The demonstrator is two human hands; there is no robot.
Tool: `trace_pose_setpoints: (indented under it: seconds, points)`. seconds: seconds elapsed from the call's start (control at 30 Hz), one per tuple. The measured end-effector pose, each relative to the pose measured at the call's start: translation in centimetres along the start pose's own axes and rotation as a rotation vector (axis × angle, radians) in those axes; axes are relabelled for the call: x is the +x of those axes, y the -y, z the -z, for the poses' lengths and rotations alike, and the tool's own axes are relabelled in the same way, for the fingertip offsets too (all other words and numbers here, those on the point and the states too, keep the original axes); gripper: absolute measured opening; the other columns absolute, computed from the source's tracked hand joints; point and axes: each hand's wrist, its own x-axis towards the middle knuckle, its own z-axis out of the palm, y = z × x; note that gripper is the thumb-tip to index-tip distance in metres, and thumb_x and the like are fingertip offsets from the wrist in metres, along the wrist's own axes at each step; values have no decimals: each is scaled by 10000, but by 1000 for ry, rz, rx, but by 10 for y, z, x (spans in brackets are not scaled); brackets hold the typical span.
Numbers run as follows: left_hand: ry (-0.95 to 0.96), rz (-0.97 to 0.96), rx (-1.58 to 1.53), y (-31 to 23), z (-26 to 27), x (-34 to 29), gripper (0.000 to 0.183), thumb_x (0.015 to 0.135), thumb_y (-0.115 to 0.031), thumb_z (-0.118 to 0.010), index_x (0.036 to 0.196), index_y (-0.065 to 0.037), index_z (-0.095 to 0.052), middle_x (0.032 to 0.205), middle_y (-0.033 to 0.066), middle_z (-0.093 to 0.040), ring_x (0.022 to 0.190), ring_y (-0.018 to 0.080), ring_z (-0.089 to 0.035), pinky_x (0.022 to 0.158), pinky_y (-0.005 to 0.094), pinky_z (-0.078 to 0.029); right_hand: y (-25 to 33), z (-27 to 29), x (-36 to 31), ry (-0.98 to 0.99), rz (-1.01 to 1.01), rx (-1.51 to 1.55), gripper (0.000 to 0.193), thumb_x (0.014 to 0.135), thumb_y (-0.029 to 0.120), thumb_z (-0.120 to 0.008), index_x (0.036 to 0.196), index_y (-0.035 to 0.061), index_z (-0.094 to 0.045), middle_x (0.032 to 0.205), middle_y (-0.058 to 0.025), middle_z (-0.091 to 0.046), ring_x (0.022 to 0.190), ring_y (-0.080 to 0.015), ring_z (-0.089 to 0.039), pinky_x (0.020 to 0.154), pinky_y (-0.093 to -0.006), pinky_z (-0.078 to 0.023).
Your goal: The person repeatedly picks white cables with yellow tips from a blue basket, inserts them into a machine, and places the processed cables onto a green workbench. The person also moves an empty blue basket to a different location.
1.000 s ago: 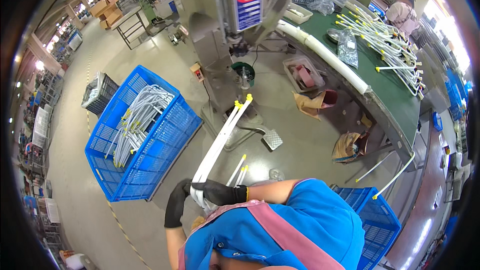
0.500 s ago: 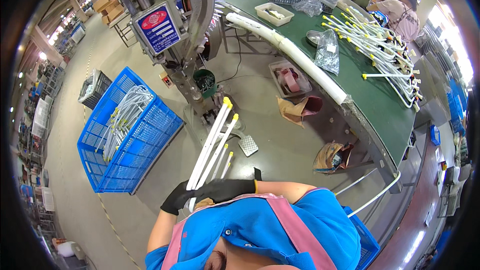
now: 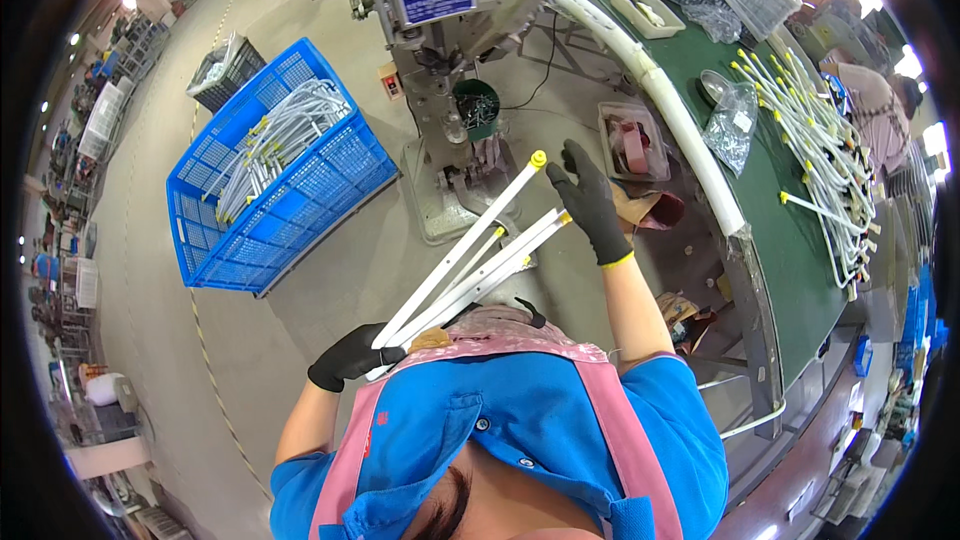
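My left hand (image 3: 352,356), in a black glove, grips the lower ends of several white metal tubes (image 3: 460,250) with yellow end caps, close in front of my waist. The tubes fan out away from me toward the upper right. Beside their capped ends is my gloved right hand (image 3: 594,205), raised, its thumb and fingers apart and nothing in them. One yellow cap (image 3: 538,159) stands just left of its fingertips. The lowest ends of the tubes are partly hidden by the left hand and the pink apron.
A blue crate (image 3: 330,195) of similar tubes stands at left, beside a dark basket (image 3: 228,73). Ahead is a machine (image 3: 430,80) with a green bin (image 3: 476,108). At right, a green table (image 3: 800,330) bears a tube pile (image 3: 815,155); a person (image 3: 876,110) sits beyond.
My right hand has left the tubes near my waist and reached out to their capped ends. The tubes have tilted to the right and spread. The view has shifted.
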Motion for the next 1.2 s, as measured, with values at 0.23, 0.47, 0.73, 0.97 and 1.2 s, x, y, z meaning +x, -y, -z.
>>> trace_pose_setpoints:
  seconds: [0.23, 0.47, 0.73, 0.97, 1.2]
  points:
    - [-57, 49, -115, 5, 22, -9, 467, 814, -214, -678, 1213, -1, -560, 1159, 102, -620, 1020, 174, -577, 921, 303, -429, 27, -47, 55, 263, 51, 212, 356, 839, 304, -621, 1075, 37, -612, 862, -159, -659, 781, -278, -653, 684, -349, -488]
    - [-123, -120, -140, 0, 36, -9, 345, 840, -216, -637, 1107, 0, -595, 1042, 111, -659, 952, 186, -608, 875, 312, -458, 57, -86, 95, 245, 150, 95, 309, 829, 330, -625, 1004, 77, -645, 764, -143, -645, 705, -302, -636, 619, -374, -469]
    - [-176, -70, -82, 9, 42, 10, 262, 871, -147, -580, 1083, 8, -587, 979, 111, -665, 884, 162, -612, 816, 286, -475, 65, -109, 124, 307, 134, 49, 304, 829, 333, -618, 917, 45, -654, 712, -175, -622, 662, -337, -615, 606, -393, -469]
    - [-154, -2, -164, 28, 44, 25, 250, 898, -143, -564, 1089, 12, -603, 980, 108, -665, 890, 156, -611, 818, 277, -477, 66, -111, 121, 239, 82, 160, 254, 811, 258, -626, 922, 32, -660, 722, -174, -628, 643, -315, -619, 597, -383, -468]
    - [-85, -54, -198, 36, 49, 22, 241, 918, -135, -537, 1100, 6, -607, 1000, 91, -671, 902, 154, -618, 819, 281, -484, 65, -110, 113, 246, 124, 176, 237, 811, 225, -642, 899, 6, -659, 757, -166, -636, 619, -257, -616, 585, -342, -465]
